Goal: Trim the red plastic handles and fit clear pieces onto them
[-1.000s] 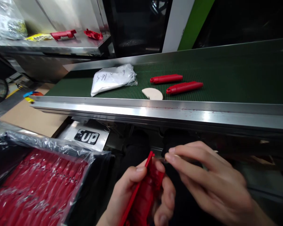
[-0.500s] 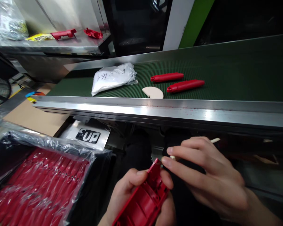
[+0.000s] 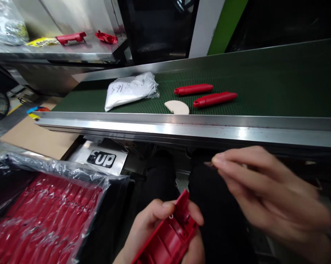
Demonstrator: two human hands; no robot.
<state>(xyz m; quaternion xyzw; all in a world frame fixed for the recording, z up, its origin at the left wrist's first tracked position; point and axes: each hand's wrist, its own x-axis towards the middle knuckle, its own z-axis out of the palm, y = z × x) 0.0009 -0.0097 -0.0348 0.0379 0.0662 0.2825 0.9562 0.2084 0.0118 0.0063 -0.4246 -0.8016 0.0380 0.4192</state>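
My left hand (image 3: 154, 223) is closed around a hollow red plastic shell (image 3: 165, 242), its ribbed inside facing up. The shell's pointed end sticks up past my thumb, and a small white ring-like mark shows inside near the thumb. To the right and higher, apart from the shell, my right hand (image 3: 264, 190) is blurred by motion. Its thumb and fingertips are pinched on a thin pointed tool (image 3: 208, 164), whose dark narrow tip juts out to the left. The rest of that tool is hidden by the fingers.
Across the front runs a green conveyor belt (image 3: 264, 88) with a metal rim (image 3: 154, 121). On it lie a white plastic bag (image 3: 129, 91), a cream half-disc (image 3: 178, 107) and two red shells (image 3: 215, 99). A plastic-lined box (image 3: 110, 183) at left holds several red parts.
My right hand has moved right and away from the shell, and its fingers have closed at the tips. My left hand still holds the shell in nearly the same place.
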